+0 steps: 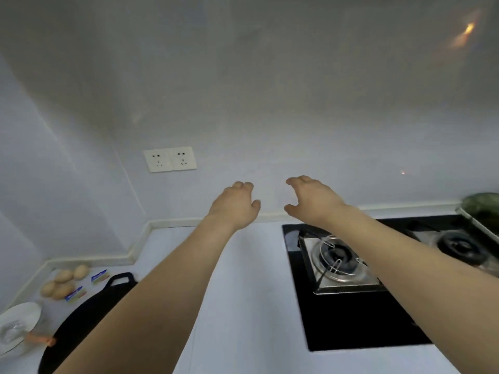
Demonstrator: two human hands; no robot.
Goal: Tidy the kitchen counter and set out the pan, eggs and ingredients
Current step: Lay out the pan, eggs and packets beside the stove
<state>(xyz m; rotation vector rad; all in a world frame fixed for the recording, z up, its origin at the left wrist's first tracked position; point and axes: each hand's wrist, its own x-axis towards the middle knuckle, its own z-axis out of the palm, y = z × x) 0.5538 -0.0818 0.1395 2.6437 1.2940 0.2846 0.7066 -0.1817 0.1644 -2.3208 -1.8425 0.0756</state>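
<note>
Between steps: left hand (235, 205) and right hand (310, 197) raised mid-frame, loosely curled, holding nothing; next probably reaching lower left for black pan (81, 322) and eggs (63, 283).

Pale grey wall (270, 90), dim light, orange glare spot (468, 29) upper right. Double wall socket (170, 159) low on the wall. White countertop (251, 279) below the socket; black gas hob (351, 319) inset right of it.

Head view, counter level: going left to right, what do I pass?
White plate → eggs → black pan → near gas burner → far burner → tray of greens.
</note>
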